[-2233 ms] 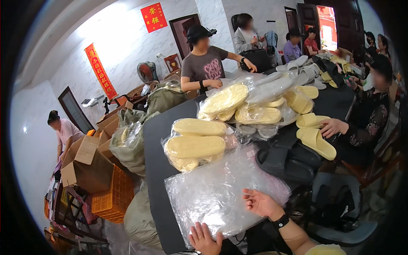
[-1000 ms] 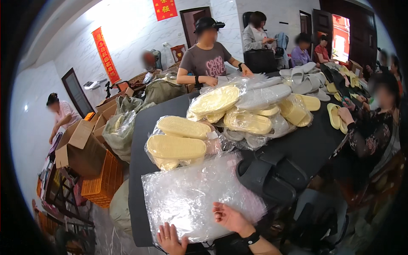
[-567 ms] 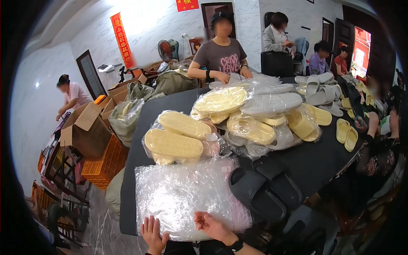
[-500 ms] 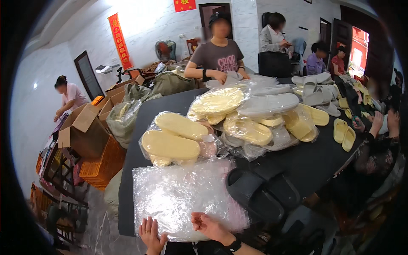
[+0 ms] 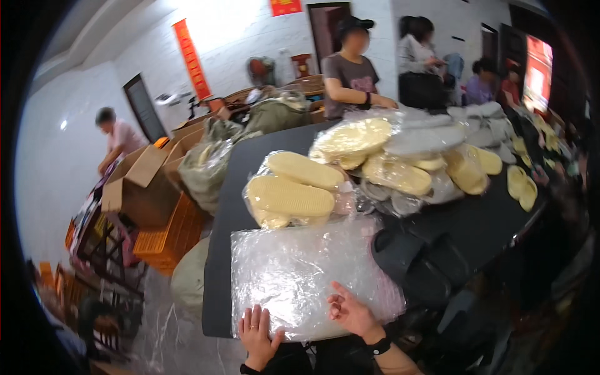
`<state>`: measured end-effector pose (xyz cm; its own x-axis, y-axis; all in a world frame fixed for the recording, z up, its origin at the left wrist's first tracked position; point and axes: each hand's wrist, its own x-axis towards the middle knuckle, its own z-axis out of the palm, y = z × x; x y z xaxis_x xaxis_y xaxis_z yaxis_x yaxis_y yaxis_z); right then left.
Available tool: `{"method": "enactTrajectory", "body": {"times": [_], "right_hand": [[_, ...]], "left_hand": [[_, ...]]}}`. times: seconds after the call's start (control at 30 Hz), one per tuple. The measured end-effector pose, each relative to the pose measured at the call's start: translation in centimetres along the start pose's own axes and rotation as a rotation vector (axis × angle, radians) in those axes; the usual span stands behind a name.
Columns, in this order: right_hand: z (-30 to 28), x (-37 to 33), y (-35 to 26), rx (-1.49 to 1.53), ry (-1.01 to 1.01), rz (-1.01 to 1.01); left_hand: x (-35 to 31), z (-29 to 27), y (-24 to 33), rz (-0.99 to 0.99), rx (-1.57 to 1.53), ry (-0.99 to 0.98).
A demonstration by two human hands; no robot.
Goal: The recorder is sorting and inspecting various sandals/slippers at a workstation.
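Note:
A stack of clear plastic bags (image 5: 294, 256) lies flat at the table's near edge. My left hand (image 5: 258, 330) rests on the stack's lower left corner, palm down with fingers extended. Over the lower right part of the bags is my right hand (image 5: 353, 314), its index finger stretched out and the others loosely bent, with nothing visible in it. Just right of the bags sits a pair of black slippers (image 5: 431, 265). Beyond them, yellow slippers in clear bags (image 5: 290, 197) lie sole up, beside a heap of bagged yellow and grey slippers (image 5: 397, 175).
The dark table (image 5: 237, 181) runs away to the right, with loose yellow slippers (image 5: 521, 189) near its right edge. Open cardboard boxes (image 5: 147, 187) on orange crates (image 5: 164, 240) and green sacks (image 5: 209, 165) stand left. A person in a cap (image 5: 353, 69) stands across the table.
The whole view has shifted, so the table sits farther right. My right index finger has straightened. My left hand stays on the bags. The person across has turned sideways.

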<state>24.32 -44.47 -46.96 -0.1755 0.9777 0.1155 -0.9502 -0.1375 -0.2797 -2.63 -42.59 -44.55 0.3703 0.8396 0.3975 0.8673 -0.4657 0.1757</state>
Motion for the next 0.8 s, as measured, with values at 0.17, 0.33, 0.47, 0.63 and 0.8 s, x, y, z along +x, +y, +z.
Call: {"method": "enactTrajectory", "body": {"times": [0.17, 0.33, 0.47, 0.63, 0.8], "right_hand": [[0.1, -1.1, -0.5, -0.084, 0.034, -0.120], [0.7, -0.5, 0.3, -0.059, -0.011, -0.105], [2.4, -1.9, -0.7, -0.496, -0.560, 0.207], [6.2, -2.6, 5.5, -1.125, -0.681, 0.750], [-0.2, -6.3, 8.8, -1.822, -0.503, 0.586]], "left_hand": [[1.9, -5.4, -1.0, 0.141, -0.187, -0.316], [3.2, -15.1, -2.3, -0.323, -0.447, -1.143], [1.4, -12.5, -1.5, -0.074, -0.615, -1.362], [-10.5, 9.7, -3.0, 0.321, -0.370, -0.301], [-16.0, 20.4, -4.9, 0.351, -0.332, -0.765]]}}
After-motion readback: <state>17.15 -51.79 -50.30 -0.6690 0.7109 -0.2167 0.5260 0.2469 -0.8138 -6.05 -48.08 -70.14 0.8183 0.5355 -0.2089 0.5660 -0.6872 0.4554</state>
